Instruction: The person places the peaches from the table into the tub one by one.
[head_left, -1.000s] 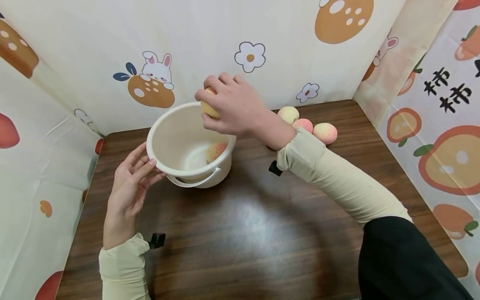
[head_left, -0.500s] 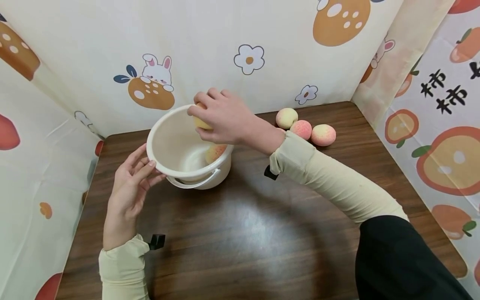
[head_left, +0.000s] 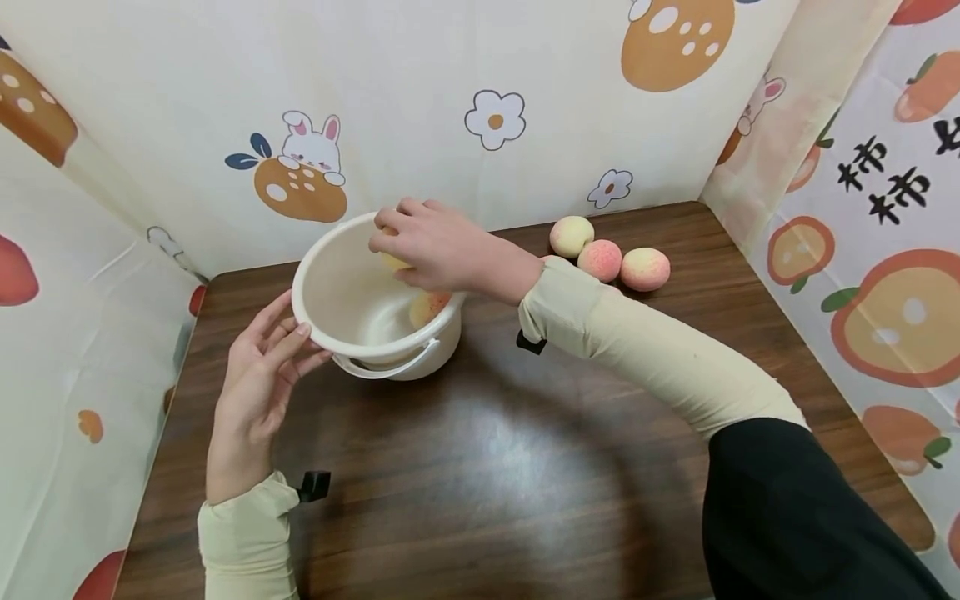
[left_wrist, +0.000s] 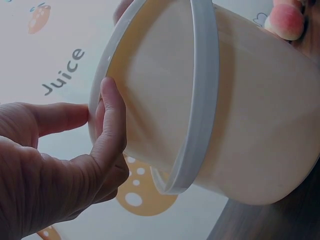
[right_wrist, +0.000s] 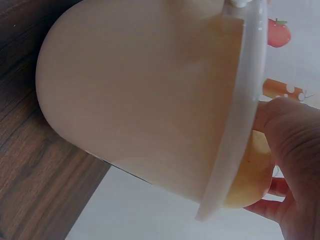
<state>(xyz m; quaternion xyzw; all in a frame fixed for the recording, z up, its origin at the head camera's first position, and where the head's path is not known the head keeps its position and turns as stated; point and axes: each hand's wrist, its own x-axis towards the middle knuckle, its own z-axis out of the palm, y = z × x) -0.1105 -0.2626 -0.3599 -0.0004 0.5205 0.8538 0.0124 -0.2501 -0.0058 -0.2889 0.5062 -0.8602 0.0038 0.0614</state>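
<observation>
A cream plastic bucket (head_left: pixel 341 283) stands on the brown wooden table, its white handle (head_left: pixel 390 369) hanging down at the front. My left hand (head_left: pixel 258 383) pinches the rim at its left side, thumb and fingers on either side of it in the left wrist view. My right hand (head_left: pixel 442 250) grips a yellow peach (right_wrist: pixel 255 175) at the bucket's mouth, the fruit partly below the rim and mostly covered by the fingers. Inside the bucket, another yellow-red peach (head_left: pixel 427 308) lies on the bottom at the right.
Several more peaches sit at the back right, among them a pale one (head_left: pixel 572 237), a pink one (head_left: pixel 600 261) and a yellow-pink one (head_left: pixel 646 269); one is partly behind the right forearm. A printed cloth (head_left: pixel 420 67) rises behind the table (head_left: pixel 480 500).
My right hand has moved left and down with the peach, from above the rim into the bucket's mouth. My left hand has kept its hold on the rim.
</observation>
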